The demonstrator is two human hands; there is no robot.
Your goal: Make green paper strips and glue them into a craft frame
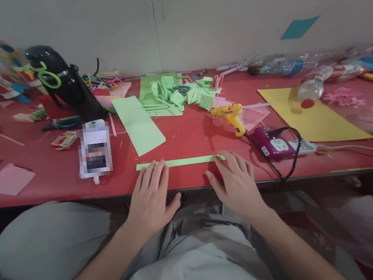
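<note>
Green strip (190,161): lies flat near the front edge of the red table (186,135) and roughly parallel to it, passing beneath the fingertips of both hands; its middle span shows between them. Its nearness to the body probably lets both arms reach it without stretching.

Left hand (150,195): palm down, fingers extended and close together, tips on the strip just short of its left end; thumb well apart. No pinch is seen. Contact from above presumably stops this end lifting or sliding; how hard it presses cannot be told.

Right hand (236,181): palm down, fingers slightly bent and fanned over the strip's right end, thumb apart and turned towards the left hand. Nothing is pinched. Contact near both ends presumably keeps the strip straight.

Green card (139,125): slanted beyond the left hand, apart from the strip, likely left within easy reach.

Folded green pieces (178,97): heaped well beyond the gap between the hands, perhaps so as not to crowd them.

Yellow glue gun (232,116): beyond the right hand, nozzle pointing left; its black cord leads to the purple socket block (276,145) right of that hand, which probably limits its placing.

Phone (94,150): left of the left hand, screen up, seemingly for viewing.
</note>
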